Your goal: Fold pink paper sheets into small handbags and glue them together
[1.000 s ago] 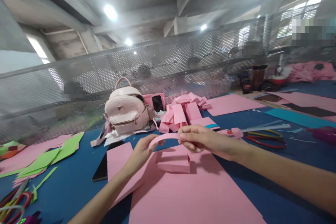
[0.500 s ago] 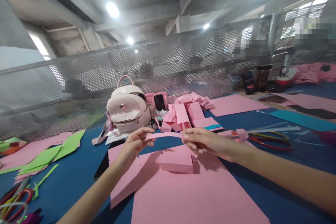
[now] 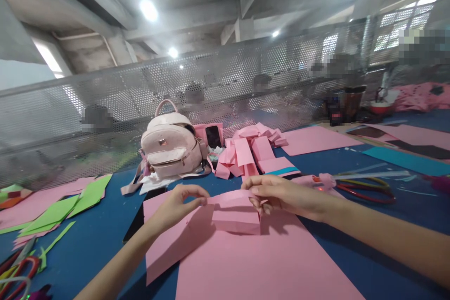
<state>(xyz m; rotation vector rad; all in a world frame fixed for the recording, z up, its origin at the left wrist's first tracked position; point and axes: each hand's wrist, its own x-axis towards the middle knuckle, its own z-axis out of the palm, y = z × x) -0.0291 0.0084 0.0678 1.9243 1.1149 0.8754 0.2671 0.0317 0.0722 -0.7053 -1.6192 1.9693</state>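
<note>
Left hand: the left hand is closed in a pinch, thumb and fingertips meeting on the left end of a narrow pink paper strip.
Right hand: the right hand comes in from the right, fingers curled down, and nips the strip's right end.
Strip: it spans from one hand to the other, low over a small folded pink paper box; whether it touches the box top cannot be told.
Box: it sits between the two hands on a large pink paper sheet, near that sheet's far edge.
Second sheet: another pink paper sheet lies under the left wrist and overlaps the large one.
Phone: a flat black phone lies just left of that second sheet, partly tucked under it.
Surface: a blue surface carries everything.
Behind the hands: a pale pink backpack stands upright, with a heap of folded pink paper pieces to its right.
Right side: red and yellow rings lie near the right forearm, and a teal paper sheet lies farther out.
Left side: green paper offcuts are scattered well apart from the hands.
Back: a perforated grey metal screen runs along the far edge.
</note>
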